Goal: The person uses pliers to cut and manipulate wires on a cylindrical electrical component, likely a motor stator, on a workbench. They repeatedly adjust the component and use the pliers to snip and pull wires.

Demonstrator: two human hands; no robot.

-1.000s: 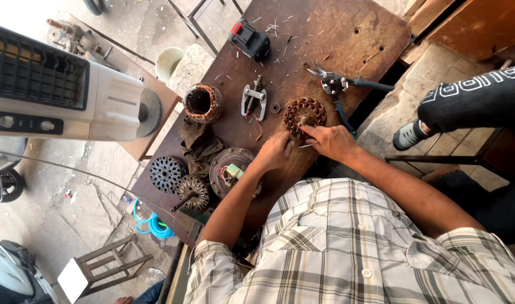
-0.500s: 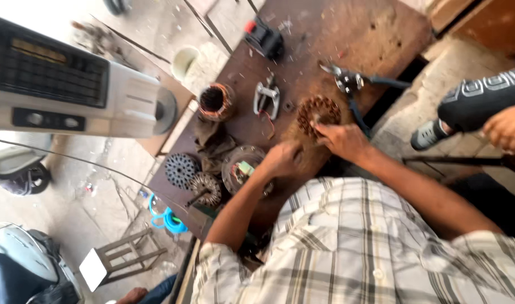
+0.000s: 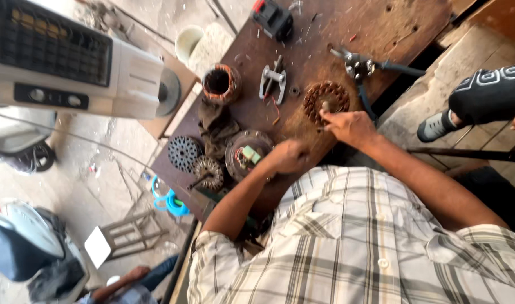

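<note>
Hands at work on a rusty brown metal workbench (image 3: 381, 28) strewn with motor parts, seen from above the worker's checked shirt. The right hand (image 3: 350, 126) rests at the near edge of a round, rust-coloured wound stator with copper coils (image 3: 325, 98), its fingertips pinched together on a small upright piece at the stator's rim; what that piece is cannot be told. The left hand (image 3: 288, 156) lies closed in a loose fist on the bench, nearer the worker than the stator and just beside a round grey motor end cover with a small pale green part on it (image 3: 247, 153); whether the fist holds anything is hidden.

Beyond the stator lie blue-handled pliers (image 3: 364, 70), their handles reaching toward the bench edge. Left of the stator sit a silver metal puller (image 3: 271, 81) and, farther left, a cylindrical copper-wound motor core (image 3: 219, 83). A black and red battery pack (image 3: 273, 19) lies at the far end of the bench. Near the end cover, a crumpled dark rag (image 3: 218, 126), a perforated grey disc (image 3: 184, 152) and a toothed rotor on a shaft (image 3: 208, 171) crowd the bench corner.

Off the bench, well left of the stator, stands a white air cooler with a dark grille (image 3: 72, 62). Another person's dark-sleeved leg and grey shoe (image 3: 437, 126) show at right.
</note>
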